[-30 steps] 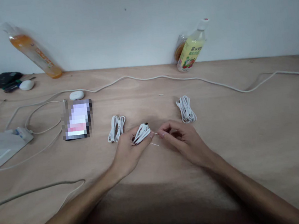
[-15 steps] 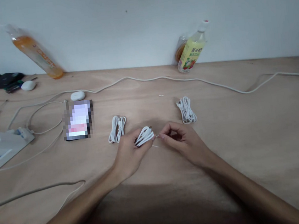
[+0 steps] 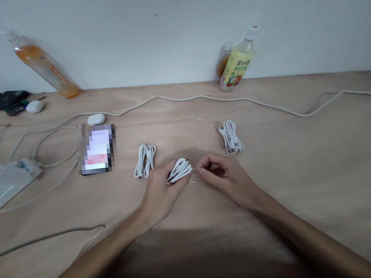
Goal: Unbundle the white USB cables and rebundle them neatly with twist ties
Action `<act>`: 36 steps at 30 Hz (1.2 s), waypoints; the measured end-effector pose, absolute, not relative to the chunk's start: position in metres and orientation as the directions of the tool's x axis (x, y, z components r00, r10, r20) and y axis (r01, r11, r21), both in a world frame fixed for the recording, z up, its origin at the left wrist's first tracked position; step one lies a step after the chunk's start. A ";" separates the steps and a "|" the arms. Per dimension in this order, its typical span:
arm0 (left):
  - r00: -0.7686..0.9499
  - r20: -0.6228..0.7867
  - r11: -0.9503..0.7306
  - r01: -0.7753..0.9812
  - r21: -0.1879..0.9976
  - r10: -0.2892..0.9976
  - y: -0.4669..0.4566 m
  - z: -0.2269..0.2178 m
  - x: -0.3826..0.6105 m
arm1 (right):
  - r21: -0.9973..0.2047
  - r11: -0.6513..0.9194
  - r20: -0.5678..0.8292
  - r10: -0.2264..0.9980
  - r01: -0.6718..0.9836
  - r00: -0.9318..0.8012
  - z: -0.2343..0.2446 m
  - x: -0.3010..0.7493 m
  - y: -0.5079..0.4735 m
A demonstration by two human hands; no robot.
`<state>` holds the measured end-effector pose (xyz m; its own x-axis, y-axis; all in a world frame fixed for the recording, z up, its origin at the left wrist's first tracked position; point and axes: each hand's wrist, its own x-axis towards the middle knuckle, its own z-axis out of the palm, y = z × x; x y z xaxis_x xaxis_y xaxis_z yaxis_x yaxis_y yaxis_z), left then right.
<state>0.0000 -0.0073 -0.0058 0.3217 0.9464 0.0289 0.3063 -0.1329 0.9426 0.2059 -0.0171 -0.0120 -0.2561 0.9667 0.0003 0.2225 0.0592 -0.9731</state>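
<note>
My left hand (image 3: pixel 160 188) is closed around a folded bundle of white cable (image 3: pixel 180 170), held just above the table. My right hand (image 3: pixel 224 174) faces it with thumb and forefinger pinched on the end of a thin white twist tie (image 3: pixel 194 169) at the bundle's right side. Another thin white strip (image 3: pixel 193 182) shows just below the fingertips. Behind my left hand lies a second coiled white cable (image 3: pixel 145 161). A third coiled white cable (image 3: pixel 231 137) rests beyond my right hand.
A phone (image 3: pixel 97 149) and a white earbud case (image 3: pixel 96 119) lie to the left, near loose cords and a white box-like object (image 3: pixel 6 184). A long white cord (image 3: pixel 197 96) crosses the table. An orange bottle (image 3: pixel 47 71) and a yellow bottle (image 3: pixel 238 65) stand against the wall.
Both hands stay almost in place, with the cable bundle still in my left hand. My right fingertips have shifted very slightly toward the bundle, and less of the twist tie shows between the hands.
</note>
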 end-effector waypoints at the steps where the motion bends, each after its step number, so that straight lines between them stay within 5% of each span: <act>1: 0.321 0.021 -0.124 0.303 0.945 0.947 -0.007 -0.006 0.000 | -0.973 0.058 -0.001 0.966 0.222 -0.257 -0.012 0.206 -0.017; 36: 0.318 -0.102 0.046 0.178 0.983 0.943 -0.005 -0.004 0.002 | -0.951 0.121 0.068 0.980 0.284 -0.189 -0.014 0.203 -0.019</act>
